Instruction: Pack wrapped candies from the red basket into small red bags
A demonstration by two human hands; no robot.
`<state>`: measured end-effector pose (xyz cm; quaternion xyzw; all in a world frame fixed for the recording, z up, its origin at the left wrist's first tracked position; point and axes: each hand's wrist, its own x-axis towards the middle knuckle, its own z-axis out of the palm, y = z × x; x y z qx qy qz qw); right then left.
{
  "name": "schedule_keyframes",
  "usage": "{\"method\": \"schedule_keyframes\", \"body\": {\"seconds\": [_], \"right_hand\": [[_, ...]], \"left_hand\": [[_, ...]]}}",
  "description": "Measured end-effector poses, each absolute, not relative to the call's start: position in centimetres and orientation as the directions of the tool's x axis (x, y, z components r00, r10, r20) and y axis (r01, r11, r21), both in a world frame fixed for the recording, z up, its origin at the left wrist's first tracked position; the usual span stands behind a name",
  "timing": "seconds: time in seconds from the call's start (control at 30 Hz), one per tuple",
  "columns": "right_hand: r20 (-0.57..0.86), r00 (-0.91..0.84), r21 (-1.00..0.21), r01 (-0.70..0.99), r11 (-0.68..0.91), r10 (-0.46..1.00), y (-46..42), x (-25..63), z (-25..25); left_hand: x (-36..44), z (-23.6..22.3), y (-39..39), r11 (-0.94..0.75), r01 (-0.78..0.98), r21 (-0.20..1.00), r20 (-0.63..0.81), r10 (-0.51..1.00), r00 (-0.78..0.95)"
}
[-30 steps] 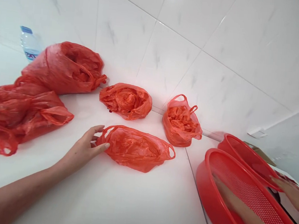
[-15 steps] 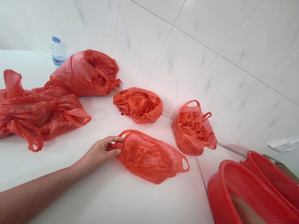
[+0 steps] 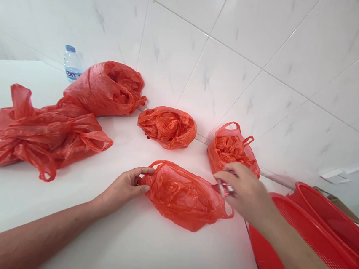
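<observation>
A thin red plastic bag [image 3: 186, 198] lies spread on the white table with its mouth facing up. My left hand [image 3: 130, 185] pinches its left rim just beside the handle loop. Over the bag's right end is my right hand [image 3: 240, 189], blurred by motion, with its fingers closed round a small red and white packet [image 3: 226, 188]. Its exact kind is too smeared to make out. Behind that hand stands another red plastic bag [image 3: 234, 146], partly covered by it, with crumpled plastic inside.
More red bags stand along the tiled wall: a round bag [image 3: 167, 127] and a full bag [image 3: 103, 87]. A knotted heap of bags [image 3: 46, 134] lies left. A water bottle [image 3: 72, 65] stands behind. Two red baskets [image 3: 322, 233] occupy the right side, near a wall socket [image 3: 336, 176].
My right hand has come up out of the near red basket and moved left to the bag, now holding the small packet. My left hand keeps its pinch on the rim.
</observation>
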<state>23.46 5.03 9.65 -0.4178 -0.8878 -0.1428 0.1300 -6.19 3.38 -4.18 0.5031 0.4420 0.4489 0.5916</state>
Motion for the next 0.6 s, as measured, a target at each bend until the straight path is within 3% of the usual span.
{"method": "schedule_keyframes", "body": {"seconds": [0.17, 0.37, 0.47, 0.6], "right_hand": [[0.166, -0.777, 0.211, 0.629, 0.748, 0.607, 6.4, 17.2, 5.1], [0.087, -0.826, 0.087, 0.563, 0.822, 0.557, 7.0, 16.7, 4.7], [0.156, -0.762, 0.110, 0.646, 0.755, 0.629, 6.7, 19.2, 6.8], [0.406, -0.512, 0.183, 0.857, 0.481, 0.757, 6.1, 25.9, 10.0]], "left_hand": [[-6.4, -4.2, 3.5, 0.057, -0.092, 0.994, -0.042, 0.987, 0.156], [-6.4, -4.4, 3.6, 0.027, -0.082, 0.996, -0.013, 0.985, 0.174], [-6.5, -4.4, 3.6, 0.039, -0.058, 0.998, -0.029, 0.985, 0.170], [-6.6, -4.4, 3.7, 0.041, -0.018, 0.999, -0.037, 0.988, 0.149]]}}
